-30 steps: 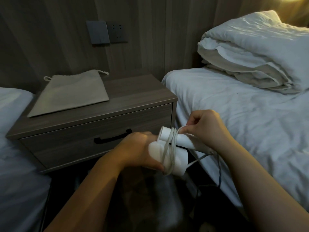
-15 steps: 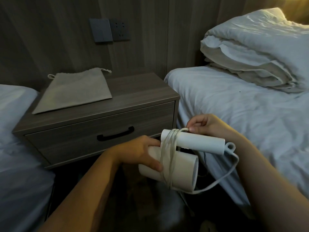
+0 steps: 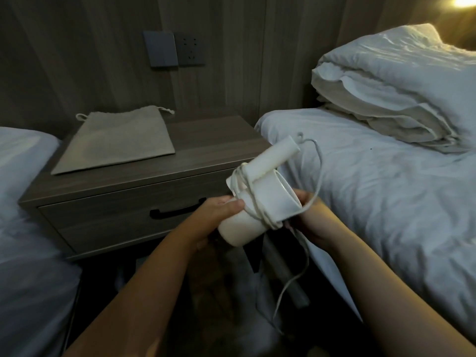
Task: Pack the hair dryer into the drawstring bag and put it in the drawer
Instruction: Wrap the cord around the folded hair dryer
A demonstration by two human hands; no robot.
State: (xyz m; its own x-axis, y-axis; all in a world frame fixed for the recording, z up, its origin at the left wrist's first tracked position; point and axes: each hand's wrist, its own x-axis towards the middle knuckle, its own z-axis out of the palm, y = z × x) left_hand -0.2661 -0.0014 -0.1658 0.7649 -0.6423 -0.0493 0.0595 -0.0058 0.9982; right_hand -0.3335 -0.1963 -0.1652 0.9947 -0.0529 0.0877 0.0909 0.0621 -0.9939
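Observation:
A white hair dryer (image 3: 260, 202) is held in front of the nightstand, its folded handle pointing up and right. My left hand (image 3: 219, 212) grips the dryer's barrel from the left. Several turns of the white cord (image 3: 253, 204) wrap the barrel, and a loose loop arcs from the handle tip down to my right hand (image 3: 309, 217), which holds the cord under the barrel's wide end. More cord hangs toward the floor. A flat beige drawstring bag (image 3: 118, 143) lies on the nightstand top. The drawer (image 3: 116, 217) with a black handle (image 3: 177, 210) is shut.
The wooden nightstand (image 3: 206, 140) stands between two beds with white sheets: one at the left (image 3: 28, 202), one at the right (image 3: 386, 189) with a folded duvet (image 3: 399, 94). A switch and socket (image 3: 175, 48) sit on the wall. The floor below is dark.
The dryer has been turned so its handle now points up and right instead of lying sideways. My right hand moved from the handle's top down under the barrel, pulling the cord around.

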